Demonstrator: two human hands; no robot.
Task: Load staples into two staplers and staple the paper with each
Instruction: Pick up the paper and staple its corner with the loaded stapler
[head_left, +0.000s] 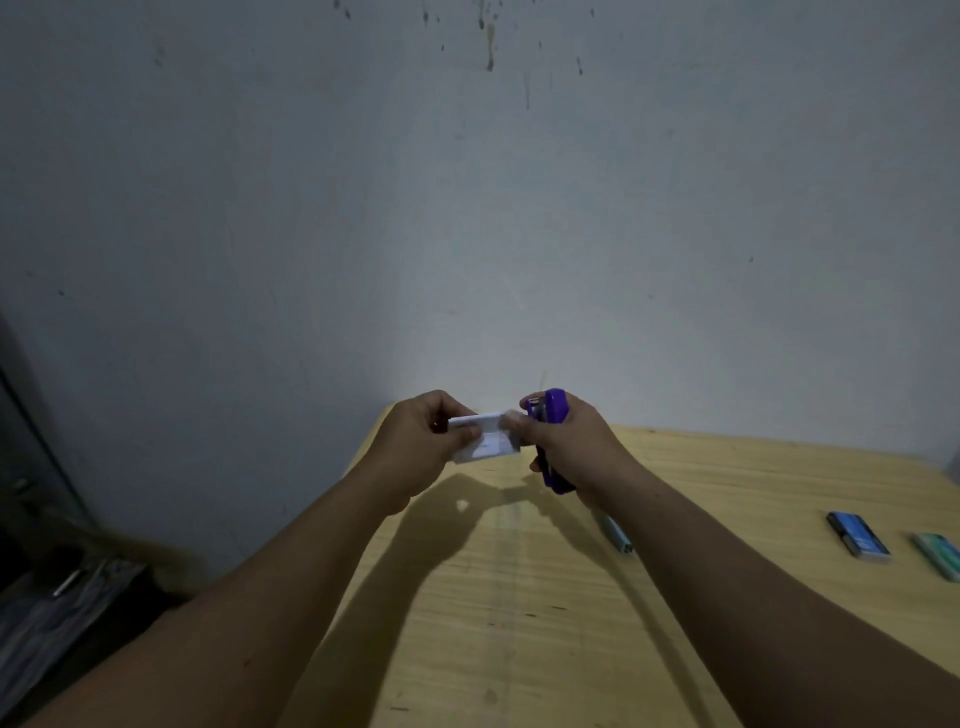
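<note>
Above the tabletop's (519, 623) far left corner, the right hand (576, 447) grips the purple stapler (550, 410) nearly upright, its mouth facing left toward the folded paper (480, 439) pinched in the left hand (421, 447), whose right edge seems just at that mouth.

No words or numbers can be read here. The folded paper (483, 439) has a small dark mark on it, but it is too blurry to read. The blue box (858, 536) and the green box (941, 556) on the table (519, 623) have pale patches — maybe labels — but they are too small to read.
</note>
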